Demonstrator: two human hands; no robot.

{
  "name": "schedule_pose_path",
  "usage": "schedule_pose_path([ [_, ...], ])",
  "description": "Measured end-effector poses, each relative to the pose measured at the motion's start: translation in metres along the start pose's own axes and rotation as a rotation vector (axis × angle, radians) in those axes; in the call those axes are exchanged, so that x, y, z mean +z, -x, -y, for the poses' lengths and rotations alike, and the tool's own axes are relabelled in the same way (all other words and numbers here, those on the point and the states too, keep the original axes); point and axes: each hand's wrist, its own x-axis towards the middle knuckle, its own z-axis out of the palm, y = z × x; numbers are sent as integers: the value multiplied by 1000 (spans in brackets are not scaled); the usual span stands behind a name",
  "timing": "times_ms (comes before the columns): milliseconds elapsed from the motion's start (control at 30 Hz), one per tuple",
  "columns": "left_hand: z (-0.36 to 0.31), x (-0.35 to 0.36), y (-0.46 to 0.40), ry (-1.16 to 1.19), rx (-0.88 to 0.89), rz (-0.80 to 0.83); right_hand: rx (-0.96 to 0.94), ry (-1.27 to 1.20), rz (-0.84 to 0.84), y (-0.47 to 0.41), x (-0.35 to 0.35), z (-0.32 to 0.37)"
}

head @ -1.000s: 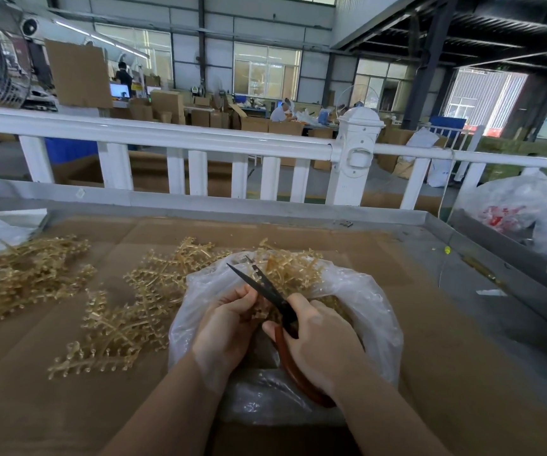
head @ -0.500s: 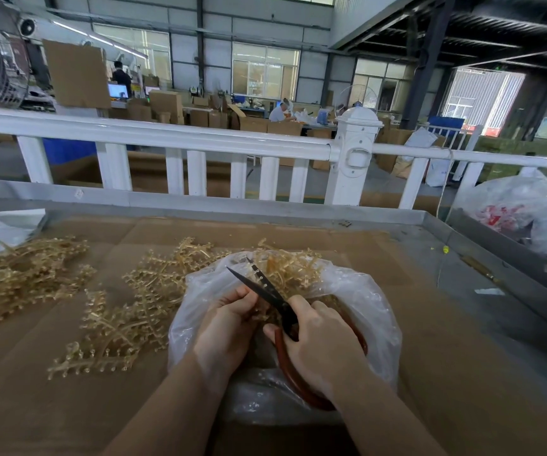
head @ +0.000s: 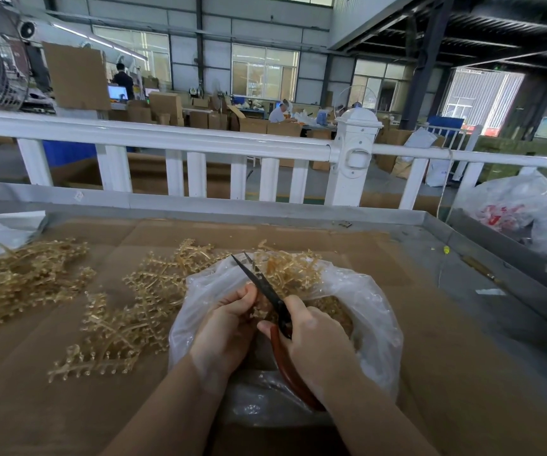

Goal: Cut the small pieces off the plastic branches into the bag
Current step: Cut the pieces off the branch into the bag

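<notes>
As held, scissors (head: 267,289) point up-left.

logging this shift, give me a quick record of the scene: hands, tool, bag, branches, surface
left hand: pinches a small gold branch piece over the bag
right hand: grips the scissors
scissors: red handles, dark blades slightly apart, tips pointing away
bag: clear plastic, mouth open, gold pieces inside
branches: gold plastic, lying left of the bag
second pile: further left
surface: brown cardboard

Two bare forearms in view, no sleeves. Left hand (head: 224,327) and right hand (head: 315,337) ungloved; no rings, watch or bands visible on either wrist.
</notes>
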Motion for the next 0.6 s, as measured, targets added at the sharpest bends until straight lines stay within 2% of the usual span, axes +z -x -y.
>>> schedule_pose_path([
  [300,2,-4,-7,-37,54,-65,-5,65,7,5,-8,-11],
  [600,0,2,-1,-79,65,-92,34,-45,10,9,-4,-5],
])
